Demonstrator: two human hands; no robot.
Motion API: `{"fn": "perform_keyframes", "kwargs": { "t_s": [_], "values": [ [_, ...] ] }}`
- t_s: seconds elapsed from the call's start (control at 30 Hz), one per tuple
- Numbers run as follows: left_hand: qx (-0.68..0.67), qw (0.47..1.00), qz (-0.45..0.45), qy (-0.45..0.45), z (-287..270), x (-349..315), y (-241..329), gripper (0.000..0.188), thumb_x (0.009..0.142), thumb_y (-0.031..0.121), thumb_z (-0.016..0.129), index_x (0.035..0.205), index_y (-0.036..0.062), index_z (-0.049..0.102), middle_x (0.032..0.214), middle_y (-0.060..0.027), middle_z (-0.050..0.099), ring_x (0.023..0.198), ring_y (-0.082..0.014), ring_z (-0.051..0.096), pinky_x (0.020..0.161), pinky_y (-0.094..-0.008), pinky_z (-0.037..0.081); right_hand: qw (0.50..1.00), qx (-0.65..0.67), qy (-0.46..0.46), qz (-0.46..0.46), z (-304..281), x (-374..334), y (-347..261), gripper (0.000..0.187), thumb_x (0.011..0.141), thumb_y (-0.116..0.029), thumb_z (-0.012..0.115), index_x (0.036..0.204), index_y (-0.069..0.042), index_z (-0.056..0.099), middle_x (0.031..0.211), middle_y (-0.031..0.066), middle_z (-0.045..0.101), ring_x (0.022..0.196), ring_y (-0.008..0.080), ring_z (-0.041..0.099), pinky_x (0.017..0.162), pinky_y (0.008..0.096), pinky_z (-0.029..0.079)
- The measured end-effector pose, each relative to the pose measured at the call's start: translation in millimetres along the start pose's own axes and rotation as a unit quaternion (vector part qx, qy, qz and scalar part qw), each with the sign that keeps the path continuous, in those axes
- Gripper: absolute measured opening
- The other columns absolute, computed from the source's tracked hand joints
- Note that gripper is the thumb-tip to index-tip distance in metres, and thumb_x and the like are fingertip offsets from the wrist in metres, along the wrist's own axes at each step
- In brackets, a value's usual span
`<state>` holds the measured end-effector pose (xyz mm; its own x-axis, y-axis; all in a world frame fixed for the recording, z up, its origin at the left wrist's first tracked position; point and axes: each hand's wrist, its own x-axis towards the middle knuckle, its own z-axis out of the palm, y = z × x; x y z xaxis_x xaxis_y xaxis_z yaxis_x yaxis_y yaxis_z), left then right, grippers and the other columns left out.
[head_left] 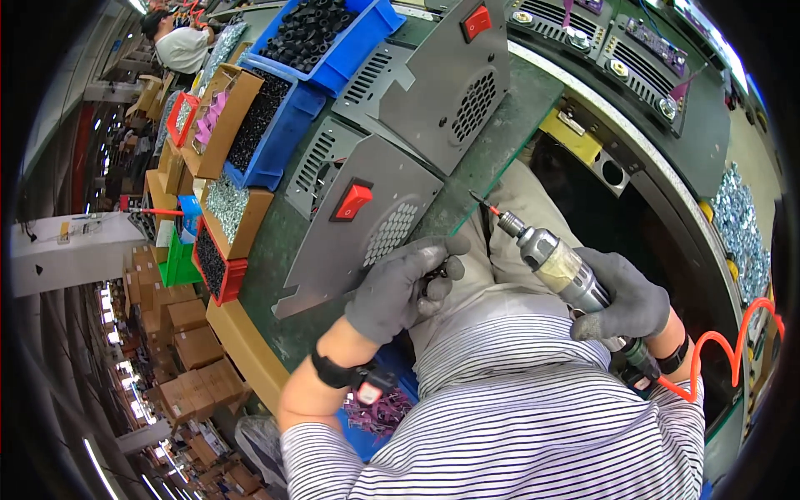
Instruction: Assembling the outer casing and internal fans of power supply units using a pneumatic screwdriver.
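Green worktop [533, 93]; right grip [627, 298] clasping silver, yellowish-banded screwdriver [557, 263]; left grip [402, 287] curled, contents unclear.

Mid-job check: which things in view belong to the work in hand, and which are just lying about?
Likely in the job:
power screwdriver, in the right grip
orange coiled hose
near grey panel with red switch, beside the left grip

Apparently just lying about:
background cardboard boxes
silvery parts heaped at far right
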<state>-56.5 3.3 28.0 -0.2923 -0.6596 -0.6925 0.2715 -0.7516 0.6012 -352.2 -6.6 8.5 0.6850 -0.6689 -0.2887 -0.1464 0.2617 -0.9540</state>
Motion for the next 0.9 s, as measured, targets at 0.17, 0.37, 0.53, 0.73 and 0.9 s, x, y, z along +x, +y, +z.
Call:
{"fn": "perform_keyframes", "kwargs": {
  "t_s": [0.17, 0.37, 0.53, 0.73, 0.9],
  "values": [
    [-0.121, 0.986, 0.049, -0.107, -22.0, 21.1, -19.4, 0.030, 0.095, 0.019, 0.048, 0.119, 0.0016, 0.052, 0.090, -0.0025, 0.056, 0.062, -0.0045, 0.045, 0.050, -0.0165, 0.038, 0.999, -0.032, -0.002, 0.000, 12.0, -7.5, -3.7, 0.066, 0.063, -0.028, 0.082, 0.114, 0.001, 0.052, 0.086, 0.0074, 0.058, 0.076, 0.0149, 0.054, 0.071, 0.0293, 0.045],
    [-0.156, 0.976, 0.130, -0.085, -23.9, 27.7, -35.8, 0.027, 0.094, 0.017, 0.051, 0.118, 0.0053, 0.054, 0.098, -0.0037, 0.057, 0.070, -0.0050, 0.050, 0.058, -0.0155, 0.042, 0.996, -0.069, -0.047, 0.035, 20.0, -14.1, -14.7, 0.066, 0.063, -0.028, 0.081, 0.114, 0.002, 0.052, 0.086, 0.0076, 0.059, 0.074, 0.0156, 0.055, 0.068, 0.0300, 0.046],
    [-0.072, 0.981, 0.176, -0.050, -23.1, 19.6, -40.5, 0.025, 0.094, 0.026, 0.052, 0.108, 0.0058, 0.055, 0.079, -0.0016, 0.053, 0.055, -0.0067, 0.042, 0.046, -0.0177, 0.035, 0.995, -0.067, -0.068, 0.018, 25.8, -15.7, -15.5, 0.066, 0.062, -0.027, 0.080, 0.115, 0.002, 0.052, 0.085, 0.0072, 0.059, 0.074, 0.0150, 0.056, 0.068, 0.0292, 0.047],
    [0.054, 0.973, 0.218, 0.044, -15.7, 7.3, -38.9, 0.034, 0.096, 0.036, 0.046, 0.090, 0.0053, 0.059, 0.060, 0.0061, 0.039, 0.047, -0.0017, 0.029, 0.041, -0.0176, 0.022, 0.994, -0.061, -0.092, 0.007, 26.6, -14.9, -15.8, 0.066, 0.063, -0.023, 0.080, 0.118, 0.001, 0.051, 0.087, 0.0079, 0.061, 0.075, 0.0145, 0.058, 0.070, 0.0282, 0.048],
    [0.063, 0.970, 0.236, 0.004, -10.1, 10.6, -30.8, 0.036, 0.096, 0.036, 0.043, 0.079, 0.0070, 0.056, 0.056, 0.0064, 0.038, 0.045, -0.0016, 0.028, 0.040, -0.0186, 0.020, 0.993, -0.031, -0.113, 0.015, 20.9, -15.0, -13.2, 0.067, 0.065, -0.021, 0.079, 0.120, 0.001, 0.049, 0.087, 0.0082, 0.061, 0.076, 0.0147, 0.059, 0.071, 0.0286, 0.049]
  ]
}}
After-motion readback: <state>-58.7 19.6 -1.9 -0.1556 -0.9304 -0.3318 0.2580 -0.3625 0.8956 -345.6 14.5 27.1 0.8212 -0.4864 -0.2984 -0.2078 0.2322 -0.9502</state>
